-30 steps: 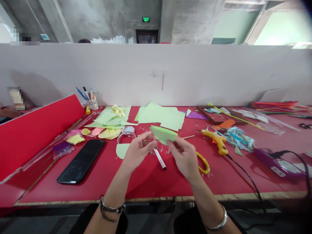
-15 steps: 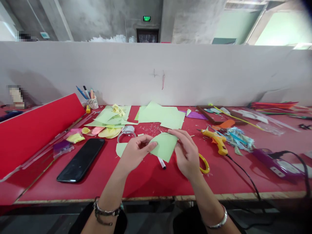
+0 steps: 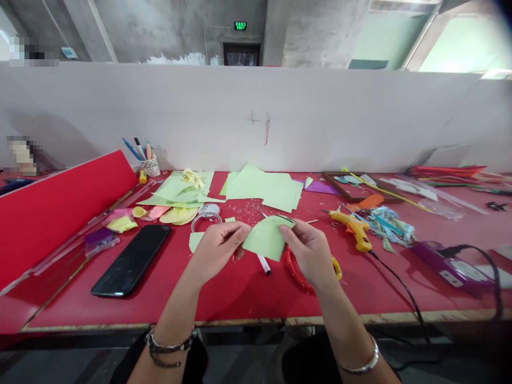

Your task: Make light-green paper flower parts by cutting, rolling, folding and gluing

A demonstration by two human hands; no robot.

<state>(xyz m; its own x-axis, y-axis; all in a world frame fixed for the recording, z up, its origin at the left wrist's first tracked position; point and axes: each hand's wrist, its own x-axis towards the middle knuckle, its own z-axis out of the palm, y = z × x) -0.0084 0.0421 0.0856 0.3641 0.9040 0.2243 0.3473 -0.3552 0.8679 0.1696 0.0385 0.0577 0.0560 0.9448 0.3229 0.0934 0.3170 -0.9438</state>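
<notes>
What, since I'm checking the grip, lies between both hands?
The head view shows a green paper piece spanning left hand to right hand; below lie a white marker and a red loop.

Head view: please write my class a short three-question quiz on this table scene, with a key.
1. True or false: the black phone lies left of the yellow glue gun.
2. What is in the grip of the right hand?
3. Which wrist wears the silver bangle: A) left, B) right, C) both?

Key: 1. True. 2. A pale green paper piece. 3. B.
</notes>
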